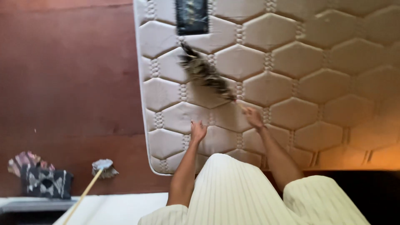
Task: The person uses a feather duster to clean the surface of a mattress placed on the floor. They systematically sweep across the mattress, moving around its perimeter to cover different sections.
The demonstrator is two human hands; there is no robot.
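Note:
A cream mattress (pixel 316 75) with a quilted hexagon pattern fills the upper right of the view. My left hand (pixel 197 131) rests flat on its surface near the lower left corner, fingers apart. My right hand (pixel 252 116) is shut on the thin handle of a brown feather duster (pixel 204 74), whose blurred feathers lie on the mattress up and to the left of the hand. A dark rectangular label (pixel 191 16) sits on the mattress at the top. My cream ribbed garment (pixel 246 196) covers the lower middle.
A reddish-brown wooden surface (pixel 66 75) lies left of the mattress. At lower left stand a dark patterned box (pixel 46 182), a folded patterned cloth (pixel 25 160) and a second duster (pixel 103 166) on a long pale stick.

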